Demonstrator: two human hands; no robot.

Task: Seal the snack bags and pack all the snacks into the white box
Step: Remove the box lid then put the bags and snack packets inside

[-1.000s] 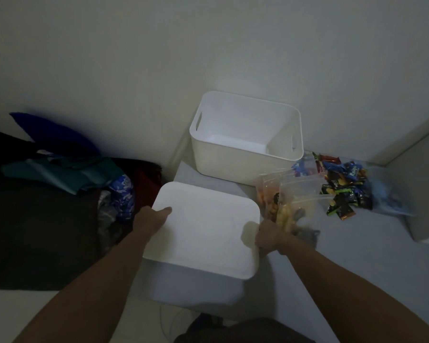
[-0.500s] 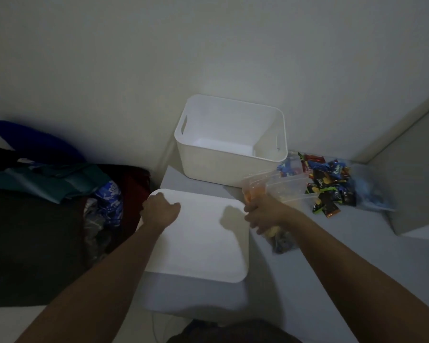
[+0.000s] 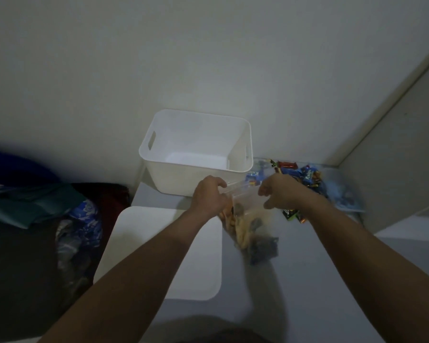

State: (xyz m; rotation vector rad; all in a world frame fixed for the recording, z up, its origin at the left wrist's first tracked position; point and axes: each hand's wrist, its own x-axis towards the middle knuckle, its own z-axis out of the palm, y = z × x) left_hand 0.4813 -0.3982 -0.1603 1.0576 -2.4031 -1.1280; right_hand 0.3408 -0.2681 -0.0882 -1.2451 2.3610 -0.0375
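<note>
The white box (image 3: 174, 179) stands open and empty against the wall on the table. Just in front of it, my left hand (image 3: 209, 195) and my right hand (image 3: 279, 191) each pinch the top edge of a clear snack bag (image 3: 250, 229), which hangs between them, blurred, with yellow and dark snacks inside. A pile of small wrapped snacks (image 3: 300, 174) lies right of the box, partly behind my right hand. The box's white lid (image 3: 159, 256) lies flat on the table under my left forearm.
The grey table (image 3: 332, 280) ends at its left edge beside the lid. Dark clothes and blue fabric (image 3: 47, 211) are heaped to the left of it. A clear bag (image 3: 347, 196) lies at the far right near a wall panel.
My left hand has left the lid, which now lies on the table. Both hands have come together in front of the box and taken hold of the bag's top.
</note>
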